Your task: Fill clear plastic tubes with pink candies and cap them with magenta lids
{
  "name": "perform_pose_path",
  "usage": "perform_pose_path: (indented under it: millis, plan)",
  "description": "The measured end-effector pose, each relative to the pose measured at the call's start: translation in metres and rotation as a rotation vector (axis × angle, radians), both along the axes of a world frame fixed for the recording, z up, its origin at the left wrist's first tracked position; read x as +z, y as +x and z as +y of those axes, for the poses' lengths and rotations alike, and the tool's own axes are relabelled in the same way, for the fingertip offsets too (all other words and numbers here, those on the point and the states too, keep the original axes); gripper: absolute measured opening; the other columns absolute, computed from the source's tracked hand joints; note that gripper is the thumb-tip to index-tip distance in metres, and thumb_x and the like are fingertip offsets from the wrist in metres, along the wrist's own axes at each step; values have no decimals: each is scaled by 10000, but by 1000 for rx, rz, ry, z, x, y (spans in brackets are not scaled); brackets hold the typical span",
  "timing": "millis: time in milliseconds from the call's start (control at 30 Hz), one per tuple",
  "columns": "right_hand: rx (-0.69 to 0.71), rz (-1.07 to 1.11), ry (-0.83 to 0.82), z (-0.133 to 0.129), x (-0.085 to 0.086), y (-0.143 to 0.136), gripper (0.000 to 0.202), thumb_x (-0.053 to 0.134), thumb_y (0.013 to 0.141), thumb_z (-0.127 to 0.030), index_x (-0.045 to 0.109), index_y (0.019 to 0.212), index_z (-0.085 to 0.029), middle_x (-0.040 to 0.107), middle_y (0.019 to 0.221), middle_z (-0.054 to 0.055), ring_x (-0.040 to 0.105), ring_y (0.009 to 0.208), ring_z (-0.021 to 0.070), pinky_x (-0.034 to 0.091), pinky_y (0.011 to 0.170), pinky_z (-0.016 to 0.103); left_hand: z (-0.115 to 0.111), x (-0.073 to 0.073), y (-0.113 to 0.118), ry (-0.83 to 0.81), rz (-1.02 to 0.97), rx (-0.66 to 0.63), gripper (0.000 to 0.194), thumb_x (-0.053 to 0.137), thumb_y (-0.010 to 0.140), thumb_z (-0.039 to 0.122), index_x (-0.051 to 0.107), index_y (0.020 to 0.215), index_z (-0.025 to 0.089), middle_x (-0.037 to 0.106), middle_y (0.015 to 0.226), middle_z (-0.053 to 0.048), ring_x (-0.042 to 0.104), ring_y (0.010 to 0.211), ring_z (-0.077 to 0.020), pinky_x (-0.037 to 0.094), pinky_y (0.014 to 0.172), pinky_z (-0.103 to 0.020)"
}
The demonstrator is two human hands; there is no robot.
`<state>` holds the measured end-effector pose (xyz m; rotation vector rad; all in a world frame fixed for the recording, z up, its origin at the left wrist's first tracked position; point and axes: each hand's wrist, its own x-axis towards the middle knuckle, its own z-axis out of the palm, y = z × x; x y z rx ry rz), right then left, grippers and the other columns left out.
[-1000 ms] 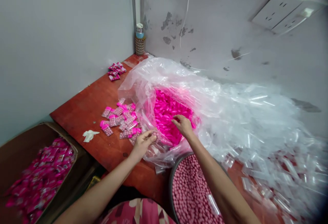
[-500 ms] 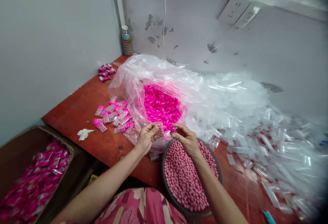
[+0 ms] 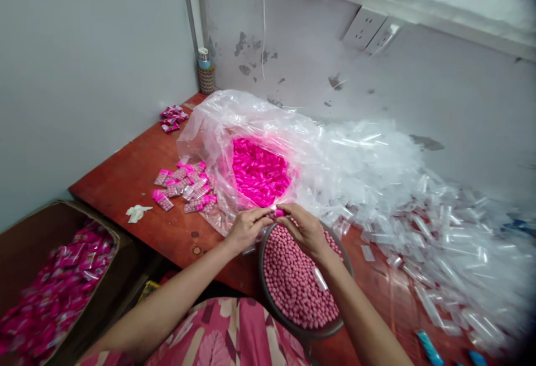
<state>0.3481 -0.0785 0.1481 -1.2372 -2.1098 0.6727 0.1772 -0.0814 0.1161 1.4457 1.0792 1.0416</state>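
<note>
My left hand (image 3: 246,229) pinches a small clear container that its fingers mostly cover. My right hand (image 3: 305,231) grips a bright pink cap (image 3: 278,213) against the container's end, so the two hands meet. Whether the cap is fully seated I cannot tell. Below them stands a dark round bowl (image 3: 264,290) of pink beads (image 3: 293,288), with a clear empty container (image 3: 320,278) lying on the beads beside my right forearm. Just beyond my hands, pink caps (image 3: 259,170) fill an open clear plastic bag (image 3: 209,126).
Capped bead-filled containers (image 3: 184,184) lie left of the bag, near a crumpled white tissue (image 3: 138,213). Many clear empty containers (image 3: 419,232) heap on the red table (image 3: 113,179) at right. At lower left stands a cardboard box (image 3: 33,226) of pink packets (image 3: 75,271).
My hands have come together, bringing the pink cap to the bead-filled container. An empty clear container now shows on the beads by my right forearm. The view has shifted slightly.
</note>
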Motion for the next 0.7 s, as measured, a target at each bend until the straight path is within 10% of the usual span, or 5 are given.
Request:
perform_pose_path:
  millis: [433,700]
  plan:
    - [109,-196,102,-13,-8,-8,282,445,823,-253,500,1084,-161,595,842,97,545,789,187,454,710,317,-1,-1,-12,179,153,-137,251,505,760,253,642,956,180,669,870,-76,601,793,-184,432,747,-276]
    - [-72,423,-372,-7,2,-6,337,549,760,-281,524,1095,-264,587,1052,44,556,930,186,437,819,349,6,5,-1,-234,-292,53,266,549,731,278,638,945,147,670,875,-55,602,782,-167,457,731,-266]
